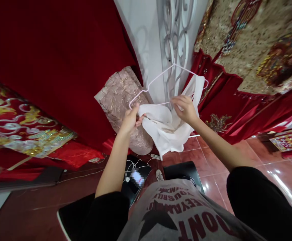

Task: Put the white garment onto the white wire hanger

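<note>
A pale pink clothes hanger (pixel 158 78) hangs by its hook from a scrolled white metal grille (pixel 169 43). One side of a white garment (pixel 169 140) is looped over the hanger's right end, and the rest droops below in loose folds. At the hanger's left end, my left hand (pixel 131 119) is closed on the garment's edge, thumb uppermost. My right hand (pixel 185 108) pinches around the middle of the hanger's lower bar, in front of the garment; its fingertips partly hide what lies between them.
A shiny pinkish textured cloth (pixel 123 97) hangs just behind my left hand. Red drapes (pixel 60 50) and beaded, embroidered cloths (pixel 256 43) flank both sides. Below are a black seat (pixel 183 170), a phone (pixel 137 177) with white cables, and reddish floor tiles (pixel 216 160).
</note>
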